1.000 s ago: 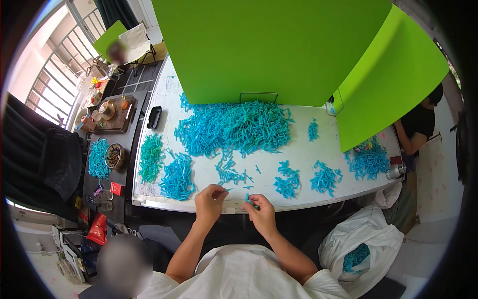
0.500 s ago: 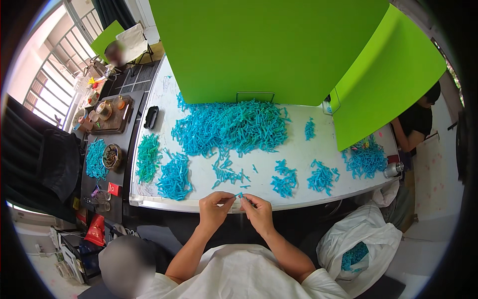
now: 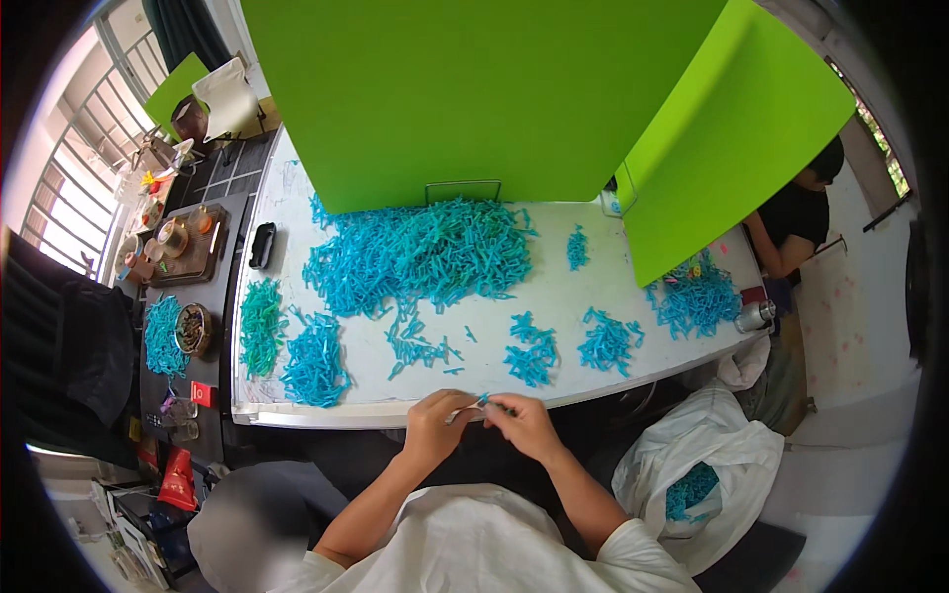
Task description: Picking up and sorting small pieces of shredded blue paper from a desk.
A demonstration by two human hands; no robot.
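Both hands meet at lower centre just off the white desk [image 3: 593, 296] edge, left hand [image 3: 435, 430] and right hand [image 3: 524, 427] fingers pinched narrow on one small blue piece [image 3: 481, 402], big blue pile [image 3: 425, 257] sits above within reach.

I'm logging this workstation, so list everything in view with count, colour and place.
Big heap of small pieces: one, blue, table centre.
Smaller piles: several, blue and teal, around it.
Table: one, white.
Screens: two, green, behind table.
Bag: one, white, holding blue pieces, floor right.
Side table: one, dark, cluttered, left.
Another person: one, dark top, far right.
Left hand, right hand: together pinching a small blue piece at the table's near edge.
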